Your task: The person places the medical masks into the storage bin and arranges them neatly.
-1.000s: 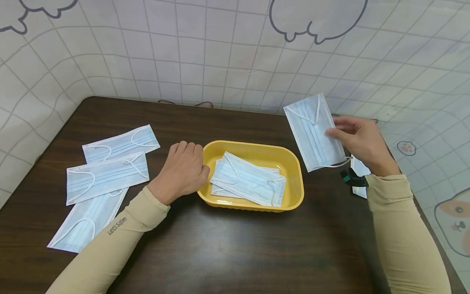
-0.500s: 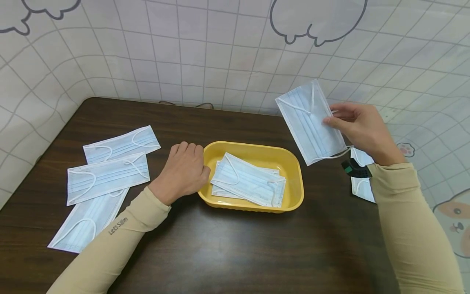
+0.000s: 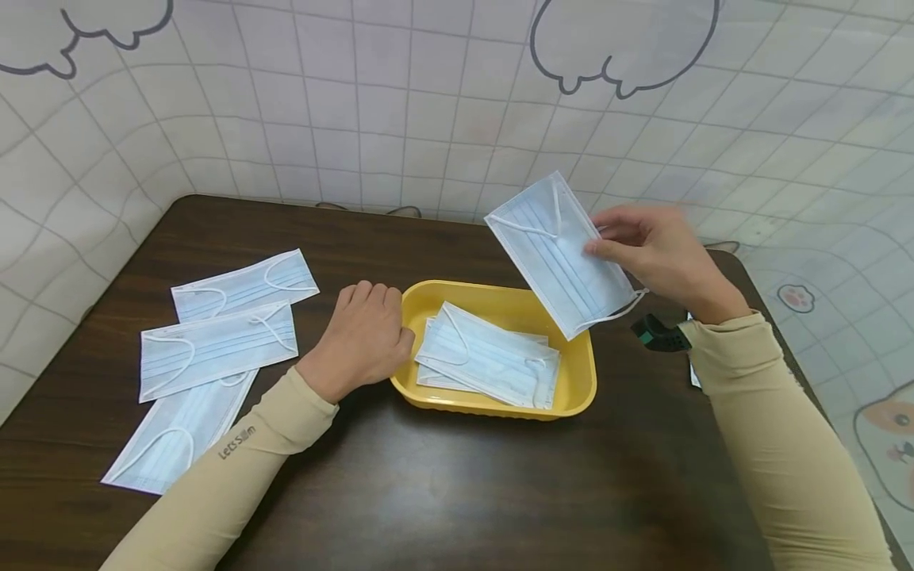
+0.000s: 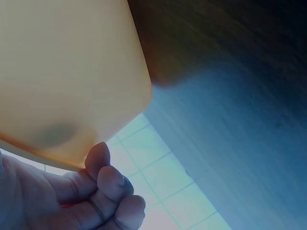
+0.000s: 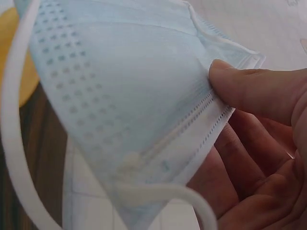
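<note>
My right hand [image 3: 657, 254] pinches a light blue face mask [image 3: 553, 246] by its long edge, thumb in front and fingers behind. The raised mask overlaps the back right corner of a yellow basin [image 3: 500, 295] in the head view. In the right wrist view the thumb [image 5: 259, 91] presses on the mask's edge, and a white ear loop [image 5: 14, 124] hangs down. Several masks [image 3: 493, 357] lie overlapped inside the basin. My left hand [image 3: 367, 341] grips the basin's left rim; the left wrist view shows its curled fingers [image 4: 110, 187] at that rim.
On the table's left side several face masks [image 3: 214, 349] lie spread and overlapping, partly behind the left sleeve [image 3: 243, 452]. Another mask [image 3: 694, 369] is mostly hidden by the right forearm. A grid-patterned wall covering [image 3: 400, 103] rises behind the dark wooden table [image 3: 457, 484].
My right hand has carried its mask leftward, first rising a little, from beside the basin to above its right end. The left hand keeps its grip on the rim.
</note>
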A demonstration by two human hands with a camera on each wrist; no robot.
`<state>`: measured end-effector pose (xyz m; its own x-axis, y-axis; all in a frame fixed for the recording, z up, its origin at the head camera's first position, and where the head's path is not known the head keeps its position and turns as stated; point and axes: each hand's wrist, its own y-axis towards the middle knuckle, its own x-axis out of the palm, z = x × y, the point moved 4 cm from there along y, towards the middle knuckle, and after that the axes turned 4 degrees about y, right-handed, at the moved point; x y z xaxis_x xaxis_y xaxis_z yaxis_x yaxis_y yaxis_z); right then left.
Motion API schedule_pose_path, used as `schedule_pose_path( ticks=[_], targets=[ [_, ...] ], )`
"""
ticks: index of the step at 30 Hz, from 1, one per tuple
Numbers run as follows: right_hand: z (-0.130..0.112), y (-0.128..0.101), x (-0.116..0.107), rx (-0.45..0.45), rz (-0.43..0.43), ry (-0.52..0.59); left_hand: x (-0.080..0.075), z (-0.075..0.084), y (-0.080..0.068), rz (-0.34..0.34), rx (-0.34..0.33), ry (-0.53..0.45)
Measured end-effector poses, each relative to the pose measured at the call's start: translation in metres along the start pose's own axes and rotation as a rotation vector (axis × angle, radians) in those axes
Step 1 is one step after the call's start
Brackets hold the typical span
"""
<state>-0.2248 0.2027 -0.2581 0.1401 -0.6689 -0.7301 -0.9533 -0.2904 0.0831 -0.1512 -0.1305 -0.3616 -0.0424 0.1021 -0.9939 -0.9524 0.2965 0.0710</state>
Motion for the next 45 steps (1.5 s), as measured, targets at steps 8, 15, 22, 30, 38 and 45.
schedule_pose_path(
  ticks=[8, 15, 22, 30, 38, 45],
  targets=[
    [-0.012, 0.005, 0.025, -0.015, -0.115, 0.035, -0.002, 0.0, 0.0, 0.052, 0.015, 0.003],
    [-0.016, 0.009, 0.044, -0.028, -0.193, 0.039, -0.005, 0.001, -0.002, 0.06, 0.015, -0.013],
    [-0.019, 0.015, 0.064, -0.033, -0.277, 0.0, -0.005, 0.001, -0.002, 0.077, 0.025, -0.003],
    [-0.023, 0.017, 0.083, -0.118, -0.41, -0.079, -0.005, 0.0, -0.002, 0.056, 0.014, -0.006],
    [-0.026, 0.02, 0.099, -0.176, -0.482, -0.121, -0.005, -0.001, -0.002, 0.056, 0.013, -0.006],
    [-0.028, 0.018, 0.112, -0.205, -0.563, -0.139, -0.005, 0.0, -0.001, 0.043, 0.016, -0.001]
  ],
)
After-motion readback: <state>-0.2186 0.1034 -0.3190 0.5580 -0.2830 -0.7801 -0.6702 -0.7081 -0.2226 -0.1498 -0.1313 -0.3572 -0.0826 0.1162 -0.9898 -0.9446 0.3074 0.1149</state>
